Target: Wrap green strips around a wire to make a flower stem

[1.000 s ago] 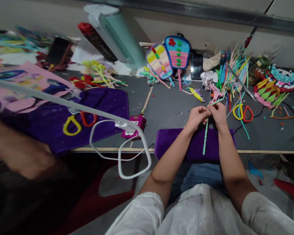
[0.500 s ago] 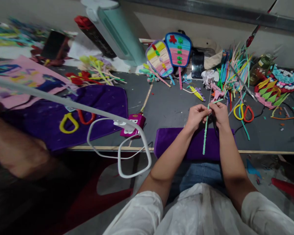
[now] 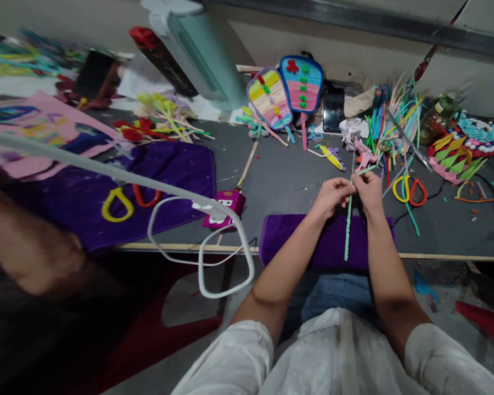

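Observation:
Between my two hands, above the table edge, is a light green pipe cleaner (image 3: 348, 230). Its lower length hangs down and looks twisted or coiled; a short end sticks out to the upper right past my right fingers. My left hand (image 3: 332, 196) pinches it from the left, fingertips closed. My right hand (image 3: 367, 191) pinches it from the right at nearly the same spot. A thin pale strand or wire rises from between the fingertips. Just beyond my hands lies a pink glue gun (image 3: 366, 158). Under my wrists is a folded purple cloth (image 3: 288, 236).
Right of my hands lie scissors with yellow and red handles (image 3: 409, 189) and a bundle of pipe cleaners (image 3: 399, 123). Two colourful fan-shaped crafts (image 3: 301, 82) lean at the back. A pink power strip (image 3: 226, 208) and white tubular frame (image 3: 247, 247) stand left, near another person's arm (image 3: 33, 247).
The hanging end of the pipe cleaner has swung slightly to the right. My hands keep their pinch in nearly the same place. The view has shifted a little.

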A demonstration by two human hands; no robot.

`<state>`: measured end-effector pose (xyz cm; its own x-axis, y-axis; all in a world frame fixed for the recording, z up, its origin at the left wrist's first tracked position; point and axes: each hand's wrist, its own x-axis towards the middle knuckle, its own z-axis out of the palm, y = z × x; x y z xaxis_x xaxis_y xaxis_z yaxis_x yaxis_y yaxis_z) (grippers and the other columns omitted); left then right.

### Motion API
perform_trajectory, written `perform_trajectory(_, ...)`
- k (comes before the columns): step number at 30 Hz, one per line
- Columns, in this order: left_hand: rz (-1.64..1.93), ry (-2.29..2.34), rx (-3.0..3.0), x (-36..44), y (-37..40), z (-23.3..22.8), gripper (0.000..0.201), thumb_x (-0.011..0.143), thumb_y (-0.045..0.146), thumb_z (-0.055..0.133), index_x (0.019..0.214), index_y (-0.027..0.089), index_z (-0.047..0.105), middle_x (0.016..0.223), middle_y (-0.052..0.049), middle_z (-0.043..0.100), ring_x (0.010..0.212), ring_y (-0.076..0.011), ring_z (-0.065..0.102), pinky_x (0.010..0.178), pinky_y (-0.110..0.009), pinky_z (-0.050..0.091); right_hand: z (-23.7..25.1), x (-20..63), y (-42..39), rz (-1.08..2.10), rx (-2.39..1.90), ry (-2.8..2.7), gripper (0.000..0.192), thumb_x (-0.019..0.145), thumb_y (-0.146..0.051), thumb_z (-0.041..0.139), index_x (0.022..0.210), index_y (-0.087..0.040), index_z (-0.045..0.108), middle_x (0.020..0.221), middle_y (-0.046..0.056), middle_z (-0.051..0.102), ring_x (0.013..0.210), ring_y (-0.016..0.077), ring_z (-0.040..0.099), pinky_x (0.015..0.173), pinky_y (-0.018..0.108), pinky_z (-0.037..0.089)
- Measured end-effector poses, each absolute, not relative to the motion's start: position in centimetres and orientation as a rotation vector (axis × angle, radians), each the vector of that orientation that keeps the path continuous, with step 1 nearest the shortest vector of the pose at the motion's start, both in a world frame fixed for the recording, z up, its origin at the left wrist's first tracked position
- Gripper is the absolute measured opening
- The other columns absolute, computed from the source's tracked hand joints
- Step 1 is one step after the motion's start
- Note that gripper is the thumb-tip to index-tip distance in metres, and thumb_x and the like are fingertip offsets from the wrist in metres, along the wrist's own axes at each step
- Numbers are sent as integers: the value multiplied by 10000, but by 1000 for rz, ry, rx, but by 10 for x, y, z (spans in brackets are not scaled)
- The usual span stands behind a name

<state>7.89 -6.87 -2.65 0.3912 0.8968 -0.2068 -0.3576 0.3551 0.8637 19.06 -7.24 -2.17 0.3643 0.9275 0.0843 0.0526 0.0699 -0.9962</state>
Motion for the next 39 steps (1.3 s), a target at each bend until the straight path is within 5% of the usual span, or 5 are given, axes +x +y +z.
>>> perform_trajectory(5, 1041, 916, 997, 82, -72, -27, 356, 591, 355, 800, 649, 126, 535, 460, 63, 508, 344, -38, 450, 340, -150, 316, -25, 192, -71, 728, -1399, -1071, 143, 667, -300, 606, 650, -158, 596, 554, -44, 519, 522, 82, 432, 536, 229, 358)
perform_trajectory(13, 966, 690, 779, 75, -67, -26, 402, 522, 340, 843, 671, 125, 538, 497, 63, 531, 350, -31, 448, 329, -148, 301, -10, 192, -76, 1263, -1202, -788, 192, 608, -320, 694, 651, -170, 581, 476, -80, 415, 408, 41, 300, 398, 203, 173)
perform_trajectory(19, 818, 569, 654, 72, -69, -23, 391, 551, 282, 837, 674, 139, 495, 512, 61, 542, 355, -7, 422, 334, -113, 255, -8, 195, -79, 1402, -1084, -817, 203, 608, -329, 704, 659, -180, 575, 495, -76, 437, 406, 40, 335, 380, 187, 198)
perform_trajectory(31, 1035, 897, 1007, 82, -73, -24, 335, 600, 334, 794, 680, 128, 542, 482, 62, 514, 361, -42, 466, 349, -149, 342, -23, 192, -71, 719, -1376, -1057, 127, 667, -284, 597, 672, -157, 599, 597, -30, 548, 560, 97, 464, 561, 243, 378)
perform_trajectory(39, 1015, 768, 903, 77, -71, -22, 385, 548, 365, 824, 673, 124, 552, 484, 59, 521, 357, -39, 458, 338, -151, 319, -11, 195, -76, 1180, -1226, -822, 172, 614, -311, 686, 674, -172, 603, 499, -75, 422, 426, 46, 295, 417, 211, 203)
